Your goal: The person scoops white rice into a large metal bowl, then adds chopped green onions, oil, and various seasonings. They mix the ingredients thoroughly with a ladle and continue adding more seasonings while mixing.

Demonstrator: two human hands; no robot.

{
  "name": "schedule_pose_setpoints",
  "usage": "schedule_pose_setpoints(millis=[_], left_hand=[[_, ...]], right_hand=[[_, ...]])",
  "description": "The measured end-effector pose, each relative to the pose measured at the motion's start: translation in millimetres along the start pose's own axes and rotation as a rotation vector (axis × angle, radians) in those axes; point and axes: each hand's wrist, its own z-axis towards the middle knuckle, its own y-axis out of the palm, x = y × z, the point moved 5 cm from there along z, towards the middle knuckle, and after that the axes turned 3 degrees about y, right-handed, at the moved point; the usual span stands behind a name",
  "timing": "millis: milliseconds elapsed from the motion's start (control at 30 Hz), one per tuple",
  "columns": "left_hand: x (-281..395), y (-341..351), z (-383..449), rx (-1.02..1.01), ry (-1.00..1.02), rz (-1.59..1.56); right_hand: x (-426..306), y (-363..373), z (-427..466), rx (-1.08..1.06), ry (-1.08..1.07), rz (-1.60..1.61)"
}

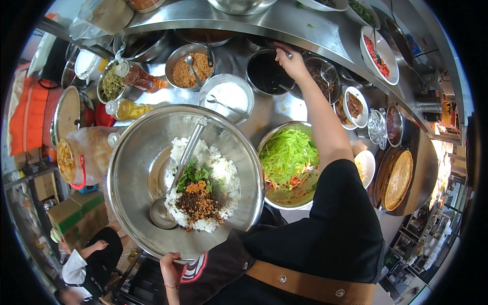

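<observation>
My left hand (171, 268) grips the near rim of a large stainless steel mixing bowl (129, 198). White rice (227, 175) lies in this bowl, topped with chopped green herbs (194, 173) and brown, crumbly seasonings (198, 202). A metal ladle (162, 213) rests in the bowl beside the rice, its handle leaning on the far side. Stretched out to the far side of the counter, my right hand (289, 63) is closed around a metal utensil handle (289, 56) above a pot of dark liquid (267, 72). The utensil's other end cannot be made out.
A bowl of shredded green vegetables (289, 156) stands right of the mixing bowl. Beyond are a white-filled bowl (227, 95), brown crumbs (190, 70) and oil bottles (133, 109). A steel shelf (267, 28) overhangs the back. Another person (89, 263) sits at lower left.
</observation>
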Motion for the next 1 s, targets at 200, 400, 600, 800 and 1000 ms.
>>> schedule_pose_setpoints(millis=[200, 400, 600, 800, 1000], left_hand=[[1.2, 0.5, 0.8, 0.020, -0.013, 0.002], [-4.5, -3.4, 0.3, 0.043, -0.031, -0.024], [-14.0, -6.7, 4.7, -0.008, -0.042, -0.095], [-22.4, -13.3, 13.2, -0.052, -0.026, -0.097], [-14.0, 8.5, 8.5, -0.296, -0.063, -0.251]], right_hand=[[27.5, 1.0, -2.7, 0.108, 0.205, 0.662], [32.0, 5.7, -3.6, 0.186, 0.290, 0.933], [34.8, 8.0, -7.6, 0.161, 0.280, 0.883], [-1.9, -2.2, -50.7, 0.136, 0.221, 0.918], [-93.3, -9.2, -224.8, -0.008, 0.060, 0.783]])
